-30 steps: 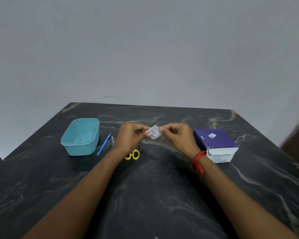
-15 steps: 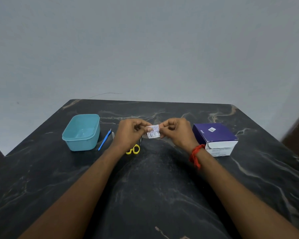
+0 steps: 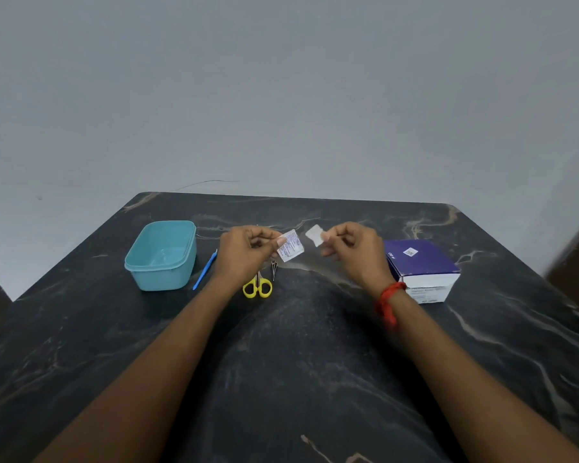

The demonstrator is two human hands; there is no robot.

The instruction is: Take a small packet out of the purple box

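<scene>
The hands have moved apart since before: left hand [image 3: 248, 253] fingers pinch the printed sachet [image 3: 290, 250], right hand [image 3: 355, 250] fingers pinch a torn-off white piece [image 3: 314, 234].

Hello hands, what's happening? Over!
Left hand pinches printed sachet. Right hand pinches torn-off white piece. Pieces apart. Nothing between them.

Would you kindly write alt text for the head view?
Above a dark marble table, the left hand pinches a printed sachet and the right hand a white torn-off piece. Yellow scissors, a teal tub and a purple box lie nearby.
</scene>
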